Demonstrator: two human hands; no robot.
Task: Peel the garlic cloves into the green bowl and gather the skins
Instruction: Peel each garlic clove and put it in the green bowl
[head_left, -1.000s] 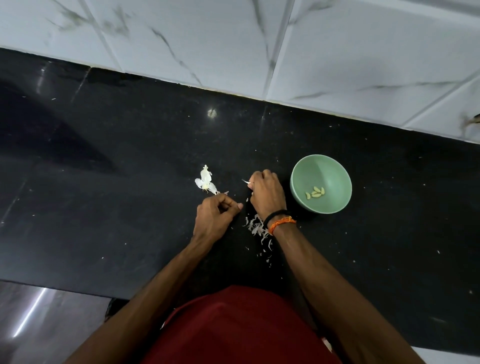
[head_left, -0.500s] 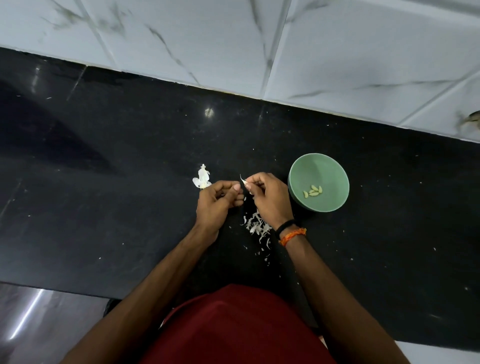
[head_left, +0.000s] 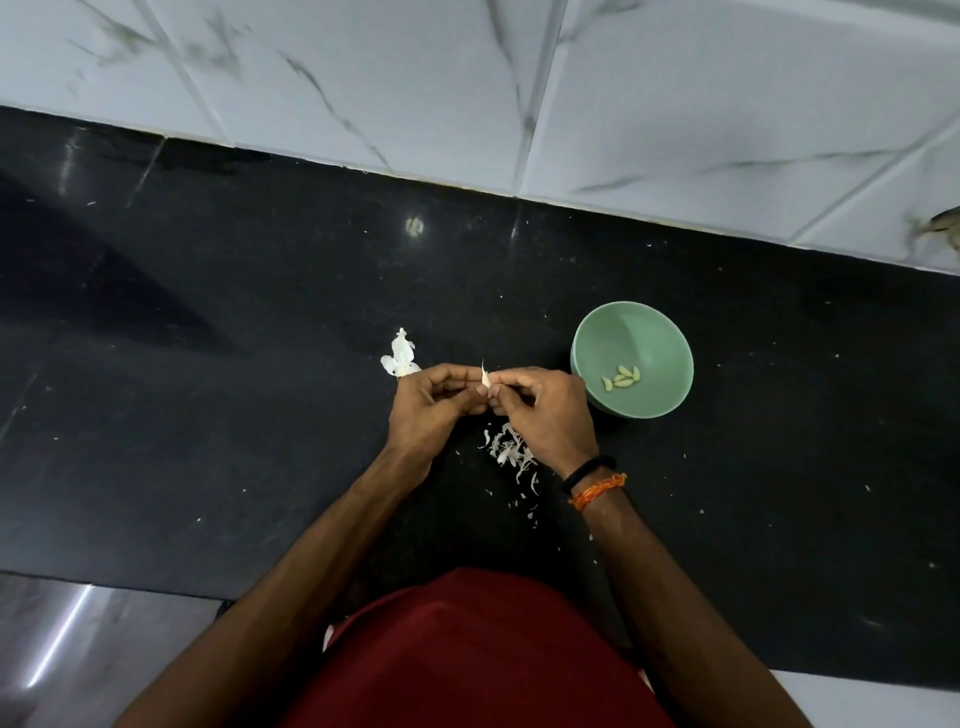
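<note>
2 hands (head_left: 434, 402) (head_left: 545, 410), fingers curled, pinch 1 garlic clove (head_left: 486, 378) above the black counter (head_left: 208, 415); marbled white tiles (head_left: 675, 104) behind.

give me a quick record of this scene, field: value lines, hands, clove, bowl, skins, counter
left hand: left hand pinches the garlic clove
right hand: right hand pinches the same clove from the other side
clove state: skin partly lifted, pointing up
green bowl: green bowl to the right of the hands, holds a few peeled cloves
skins: loose skins on the counter below the hands
garlic remnant: garlic remnant just beyond the left hand
surface: black counter
</note>
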